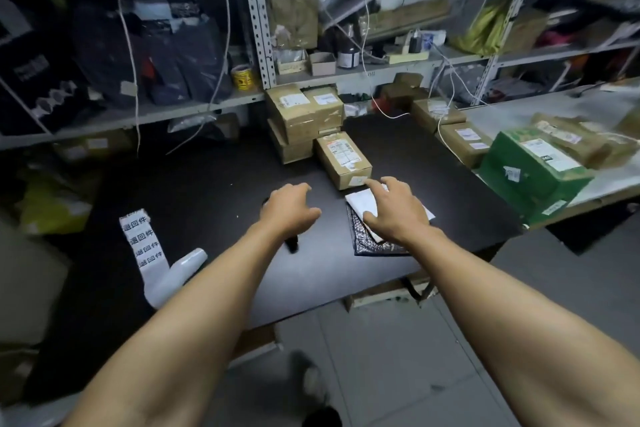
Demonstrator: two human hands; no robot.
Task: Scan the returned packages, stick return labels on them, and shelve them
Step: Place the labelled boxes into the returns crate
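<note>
The landmark is the small box (344, 158), which stands on the black bench (214, 184) at mid-depth, its shipping label facing up.

Hand state: the right hand (394, 210) rests spread and relaxed on a flat mailer (375, 236) just in front of the box; its forefinger reaches the box's near end. The fingers are not curled round anything. The left hand (289, 210) hovers left of the box with fingers loosely spread. A dark object (292, 243) shows under its wrist; whether the hand touches it cannot be told.

Risks:
- The mailer lies near the bench's front right edge. A sideways push from the right hand could slide it off onto the floor.
- The forefinger at the box could nudge it; the box stands touching a stack (303, 121) of boxes behind it, so a shove may shift that stack.
- The label strip (143, 241), well left of the box, hangs by the bench's left edge next to a white scanner-like tool (176, 276). A sweep of the left forearm could drag either one off.
- A white cable (446, 135) trails over the boxes right of the landmark and may snag a lifted package.

Writing: the strip repeats "退回件" on each label. Shipping labels on the box and on the green box (530, 170) to its right are too blurred to read.
</note>
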